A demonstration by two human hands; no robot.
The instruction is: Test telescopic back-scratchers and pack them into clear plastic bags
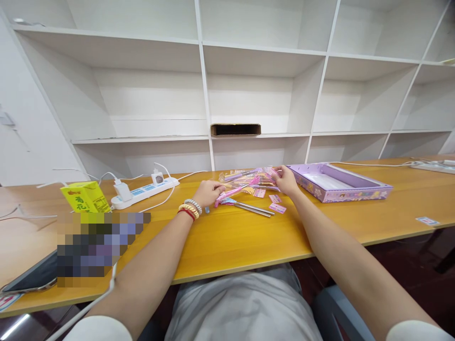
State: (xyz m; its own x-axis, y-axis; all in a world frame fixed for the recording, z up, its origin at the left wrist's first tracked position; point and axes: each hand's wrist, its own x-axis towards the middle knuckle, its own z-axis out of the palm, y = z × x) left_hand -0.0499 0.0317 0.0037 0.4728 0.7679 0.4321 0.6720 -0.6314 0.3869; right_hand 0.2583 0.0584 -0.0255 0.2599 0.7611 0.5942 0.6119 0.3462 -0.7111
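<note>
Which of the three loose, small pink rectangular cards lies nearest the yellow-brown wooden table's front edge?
The frontmost small pink rectangular card, just right of the ends of the silver metal rods; the middle card and rear card lie farther back.

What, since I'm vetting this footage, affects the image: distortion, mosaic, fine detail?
Head view: shelving uprights lean outward, suggesting lens distortion; head view: mosaic blocks hide a patch beside the dark-screened device; head view: print on a pink card is too small to read.
</note>
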